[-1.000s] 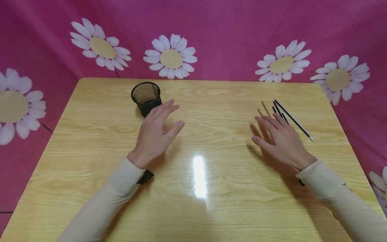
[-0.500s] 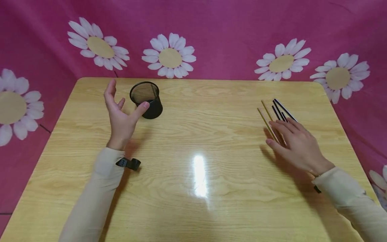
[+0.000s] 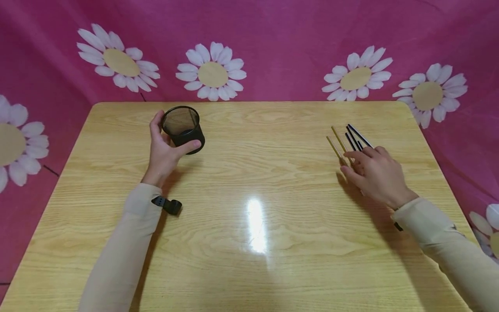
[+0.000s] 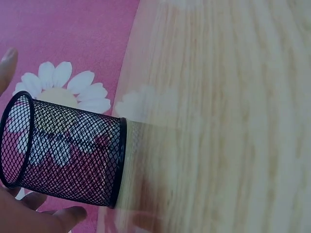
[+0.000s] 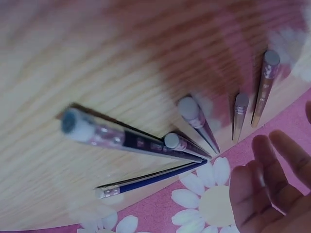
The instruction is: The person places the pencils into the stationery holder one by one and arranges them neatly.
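Observation:
A black mesh pen cup stands upright at the back left of the table. My left hand spreads around it, thumb crossing before the cup and forefinger at its far left side. In the left wrist view, a gap shows between the thumb and the mesh, with the other fingers below the cup. Over at the right, several eraser-tipped pencils lie side by side, some gold, some dark. My right hand hovers over their near ends, fingers loosely bent; the right wrist view shows the fingers apart from the pencils.
The wooden table carries a bright light reflection near its middle. Behind and beside it hangs a pink cloth with white daisies. A black strap with a small device sits on my left wrist.
My left hand has swung left from the cup's right front, then come in around it from the left. The right hand has shifted right over the pencils, then slightly back left.

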Motion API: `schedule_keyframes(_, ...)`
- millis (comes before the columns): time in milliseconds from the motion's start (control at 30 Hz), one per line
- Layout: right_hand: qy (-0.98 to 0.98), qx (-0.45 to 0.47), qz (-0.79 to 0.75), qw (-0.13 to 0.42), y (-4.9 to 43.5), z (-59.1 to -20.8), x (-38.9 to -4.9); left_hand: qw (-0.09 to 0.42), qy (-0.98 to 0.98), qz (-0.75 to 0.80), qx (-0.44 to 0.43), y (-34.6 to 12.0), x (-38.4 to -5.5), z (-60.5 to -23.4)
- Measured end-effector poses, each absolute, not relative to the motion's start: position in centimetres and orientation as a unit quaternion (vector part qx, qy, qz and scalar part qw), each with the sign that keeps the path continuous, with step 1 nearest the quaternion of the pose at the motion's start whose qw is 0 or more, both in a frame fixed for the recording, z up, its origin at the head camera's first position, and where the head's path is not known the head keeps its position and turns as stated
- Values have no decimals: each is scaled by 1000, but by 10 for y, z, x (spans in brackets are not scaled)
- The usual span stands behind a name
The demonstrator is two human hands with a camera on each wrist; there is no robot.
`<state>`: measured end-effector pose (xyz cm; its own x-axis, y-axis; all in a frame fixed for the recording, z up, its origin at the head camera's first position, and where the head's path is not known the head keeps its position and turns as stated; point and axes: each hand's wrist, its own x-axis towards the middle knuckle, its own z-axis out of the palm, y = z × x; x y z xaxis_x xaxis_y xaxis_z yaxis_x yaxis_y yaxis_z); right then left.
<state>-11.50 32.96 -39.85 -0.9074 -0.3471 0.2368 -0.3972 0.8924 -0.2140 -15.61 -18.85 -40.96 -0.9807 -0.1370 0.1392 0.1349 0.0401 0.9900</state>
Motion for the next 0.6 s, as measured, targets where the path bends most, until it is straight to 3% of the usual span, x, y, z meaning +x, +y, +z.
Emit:
schedule_keyframes(233,-976,172,120,59,328,-399,-124,112,-724,-681,24,-188,-161,-409)
schedule_keyframes(600,-987,122,101,0,326,-397,-128,85,-753,-647,78,-186,-166,-408)
